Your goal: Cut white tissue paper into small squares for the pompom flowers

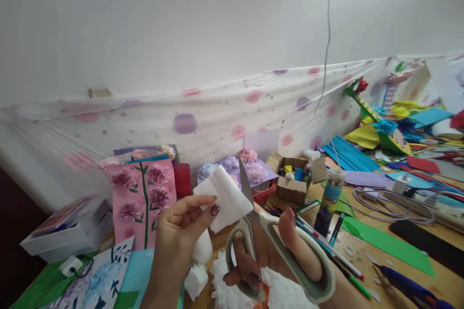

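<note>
My left hand [181, 236] pinches a folded piece of white tissue paper [223, 197] between thumb and fingers. In my right hand [290, 246] is a pair of scissors [253, 229] with grey-green handles, thumb and fingers through the loops. Its blades are parted and point up, at the right corner of the paper. Below the scissors lies a fluffy white paper piece [232, 282] with an orange part [263, 294], partly hidden by my right hand. A small folded white paper wad [196, 281] rests beside it.
A pink sheet with paper flowers [145, 203] stands at the left near a white box [68, 236]. Behind are a cardboard box [292, 190] and a red basket [264, 195]. Markers [333, 248], a glitter tube [329, 203], a glue gun [408, 285], cables [395, 203] and coloured paper crowd the right.
</note>
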### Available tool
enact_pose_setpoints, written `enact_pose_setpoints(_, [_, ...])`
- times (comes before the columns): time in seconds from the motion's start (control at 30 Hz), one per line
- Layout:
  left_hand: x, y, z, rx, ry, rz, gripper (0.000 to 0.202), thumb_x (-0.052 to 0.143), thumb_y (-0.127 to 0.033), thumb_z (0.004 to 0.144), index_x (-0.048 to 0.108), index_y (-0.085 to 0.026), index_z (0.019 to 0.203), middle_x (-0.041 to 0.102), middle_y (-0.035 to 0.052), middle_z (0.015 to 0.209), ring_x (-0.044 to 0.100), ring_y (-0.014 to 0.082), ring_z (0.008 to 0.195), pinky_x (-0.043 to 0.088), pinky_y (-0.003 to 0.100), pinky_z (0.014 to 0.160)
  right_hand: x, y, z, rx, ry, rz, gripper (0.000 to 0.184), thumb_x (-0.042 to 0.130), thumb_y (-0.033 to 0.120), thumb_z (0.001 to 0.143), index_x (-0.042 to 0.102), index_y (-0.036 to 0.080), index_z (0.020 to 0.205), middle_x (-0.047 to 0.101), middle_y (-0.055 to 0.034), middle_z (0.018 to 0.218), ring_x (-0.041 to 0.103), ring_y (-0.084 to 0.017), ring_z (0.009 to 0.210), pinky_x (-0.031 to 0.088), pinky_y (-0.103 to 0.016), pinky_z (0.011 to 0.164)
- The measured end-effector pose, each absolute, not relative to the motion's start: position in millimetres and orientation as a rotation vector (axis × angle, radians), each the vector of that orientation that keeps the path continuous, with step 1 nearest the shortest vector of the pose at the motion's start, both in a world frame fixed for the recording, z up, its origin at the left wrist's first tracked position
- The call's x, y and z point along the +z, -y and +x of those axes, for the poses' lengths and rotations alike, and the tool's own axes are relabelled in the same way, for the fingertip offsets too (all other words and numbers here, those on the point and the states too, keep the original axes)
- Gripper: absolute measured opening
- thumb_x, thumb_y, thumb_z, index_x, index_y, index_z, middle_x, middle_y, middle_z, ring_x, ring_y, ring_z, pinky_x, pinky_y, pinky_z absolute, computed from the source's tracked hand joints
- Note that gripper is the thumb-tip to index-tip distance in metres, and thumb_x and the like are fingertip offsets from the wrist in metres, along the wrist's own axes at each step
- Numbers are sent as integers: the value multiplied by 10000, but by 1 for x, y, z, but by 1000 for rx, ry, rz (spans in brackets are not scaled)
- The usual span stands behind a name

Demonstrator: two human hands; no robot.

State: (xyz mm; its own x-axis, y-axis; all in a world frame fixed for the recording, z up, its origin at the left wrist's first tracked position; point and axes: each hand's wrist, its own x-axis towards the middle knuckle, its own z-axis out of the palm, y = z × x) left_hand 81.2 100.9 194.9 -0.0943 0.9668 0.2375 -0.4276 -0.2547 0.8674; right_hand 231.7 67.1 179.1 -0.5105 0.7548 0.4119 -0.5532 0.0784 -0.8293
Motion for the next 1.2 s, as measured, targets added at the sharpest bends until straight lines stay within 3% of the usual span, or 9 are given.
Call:
enact_pose_setpoints(0.17, [192,-103,77,1584,-778,1026,271,956,-187,485,820,-207,718,798,22,674,730,121,575,573,123,583,177,-69,232,1608,1323,-213,773,465,854,806,560,176,1166,513,53,618,487,-118,494,588,-395,704])
enact_pose_setpoints(0.3, [189,-105,75,1570,-764,1015,276,954,-192,501,826,-207,746,814,47,734,763,174,636,609,185,617,176,-68,232,1629,1258,-272,823,501,870,763,544,196,1233,535,69,543,464,-107,415,598,-354,579])
enact_pose_setpoints(0.43, [185,-115,67,1536,-738,1059,298,961,-227,499,833,-203,766,820,77,769,778,209,687,628,221,642,170,-72,233,1661,1196,-360,886,554,868,728,521,190,1298,529,86,456,420,-89,312,524,-265,407])
enact_pose_setpoints(0.67, [182,-127,55,1572,-745,1077,342,968,-222,465,834,-191,777,816,87,758,775,228,670,631,243,608,163,-86,242,1682,1276,-465,924,441,917,748,555,144,1242,482,95,407,437,-109,276,498,-287,403])
enact_pose_setpoints(0.8, [189,-122,54,1624,-674,1079,310,954,-188,461,827,-206,743,816,66,750,772,221,671,630,240,601,173,-65,262,1265,1342,-883,598,522,720,888,516,192,1170,491,102,469,461,-108,372,494,-271,485])
enact_pose_setpoints(0.9, [192,-118,52,1669,-659,1102,278,926,-153,491,822,-208,743,811,46,732,759,193,664,617,222,604,167,-41,285,701,1602,-1528,328,650,519,870,559,213,945,596,22,615,550,-159,543,375,-250,507])
enact_pose_setpoints(1.0, [195,-113,46,1680,-684,1179,277,914,-127,495,817,-214,739,797,25,697,738,172,629,604,217,589,142,-16,309,140,1655,-2124,156,614,358,868,607,216,931,694,-63,730,635,-255,687,319,-294,567])
enact_pose_setpoints(1.1, [200,-108,43,1645,-691,1236,276,903,-124,495,815,-229,734,775,-2,639,704,139,576,586,195,554,110,12,325,132,1673,-2441,126,557,269,879,619,196,962,748,-125,834,691,-316,792,311,-306,579])
enact_pose_setpoints(1.2, [206,-102,45,1598,-743,1217,262,882,-112,501,812,-236,721,775,-16,644,704,128,601,602,193,611,82,39,331,267,1650,-2613,125,527,254,899,607,167,941,764,-167,890,715,-347,851,329,-317,608])
